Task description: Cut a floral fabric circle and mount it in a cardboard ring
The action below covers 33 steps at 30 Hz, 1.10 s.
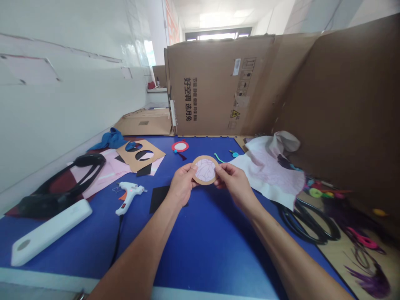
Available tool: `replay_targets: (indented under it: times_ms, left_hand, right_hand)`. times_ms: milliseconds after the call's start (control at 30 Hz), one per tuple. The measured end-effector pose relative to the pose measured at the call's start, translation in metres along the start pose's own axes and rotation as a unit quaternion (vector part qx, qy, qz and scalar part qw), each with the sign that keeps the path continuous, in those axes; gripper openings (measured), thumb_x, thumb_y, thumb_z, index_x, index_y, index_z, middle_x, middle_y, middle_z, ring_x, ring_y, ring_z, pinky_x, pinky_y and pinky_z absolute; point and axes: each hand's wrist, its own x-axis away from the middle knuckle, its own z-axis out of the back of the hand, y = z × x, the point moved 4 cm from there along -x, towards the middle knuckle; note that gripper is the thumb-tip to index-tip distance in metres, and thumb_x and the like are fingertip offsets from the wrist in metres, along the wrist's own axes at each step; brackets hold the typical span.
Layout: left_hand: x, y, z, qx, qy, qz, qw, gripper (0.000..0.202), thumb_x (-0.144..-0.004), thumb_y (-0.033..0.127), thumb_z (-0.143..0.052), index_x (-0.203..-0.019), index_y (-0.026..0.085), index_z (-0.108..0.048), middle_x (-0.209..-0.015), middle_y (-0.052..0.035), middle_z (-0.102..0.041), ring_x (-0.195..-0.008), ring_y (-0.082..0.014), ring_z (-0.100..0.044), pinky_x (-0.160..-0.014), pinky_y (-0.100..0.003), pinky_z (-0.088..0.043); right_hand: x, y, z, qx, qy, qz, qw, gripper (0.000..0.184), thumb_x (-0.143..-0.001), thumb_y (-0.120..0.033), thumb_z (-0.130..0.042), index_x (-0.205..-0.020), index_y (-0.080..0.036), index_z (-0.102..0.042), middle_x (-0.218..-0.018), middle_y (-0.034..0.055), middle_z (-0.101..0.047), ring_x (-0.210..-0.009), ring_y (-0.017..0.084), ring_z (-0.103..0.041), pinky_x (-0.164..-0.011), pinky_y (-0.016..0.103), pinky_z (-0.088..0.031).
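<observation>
Both my hands hold up a round cardboard ring with pale patterned fabric inside [205, 169], a little above the blue table [200, 246]. My left hand [181, 184] pinches its left edge, fingers closed on it. My right hand [233, 180] pinches its right edge the same way. A similar red ring with a tassel [180, 146] lies farther back on the table.
A white glue gun [128, 196] and a black square [160, 197] lie left of my hands. Cardboard with round holes [141, 155], pink sheets, a black strap and a white bar sit at the left. White patterned fabric [269, 171], black cords and coloured tassels are at the right. Cardboard walls [218, 83] stand behind.
</observation>
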Motion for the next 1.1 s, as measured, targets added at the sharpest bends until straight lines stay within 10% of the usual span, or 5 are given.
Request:
replay_targets:
  times_ms: [600,1100]
  left_hand:
    - [0.0032,0.0062,-0.0034,0.036,0.043,0.038,0.998,0.028,-0.101,0.042,-0.067,-0.103,0.014,-0.075,-0.104,-0.0177,-0.082,-0.11,-0.0317,-0.077,-0.09,-0.045,-0.064]
    - [0.0041,0.001,-0.0053,0.036,-0.026,0.057,0.997,0.023,-0.1,0.028,-0.065,-0.11,0.013,-0.079,-0.115,-0.0203,-0.081,-0.103,-0.0308,-0.079,-0.094,-0.05,-0.064]
  right_hand:
    - [-0.0002,-0.0013,0.0001,0.003,0.0,0.003,1.0,0.042,-0.076,-0.059,-0.085,-0.088,-0.02,-0.072,-0.066,-0.0003,-0.07,-0.056,0.015,-0.066,-0.05,0.024,-0.054]
    - [-0.0014,0.002,0.0008,0.006,0.0,0.003,1.0,0.043,-0.077,-0.058,-0.084,-0.089,-0.019,-0.072,-0.065,-0.0009,-0.069,-0.055,0.014,-0.066,-0.049,0.023,-0.054]
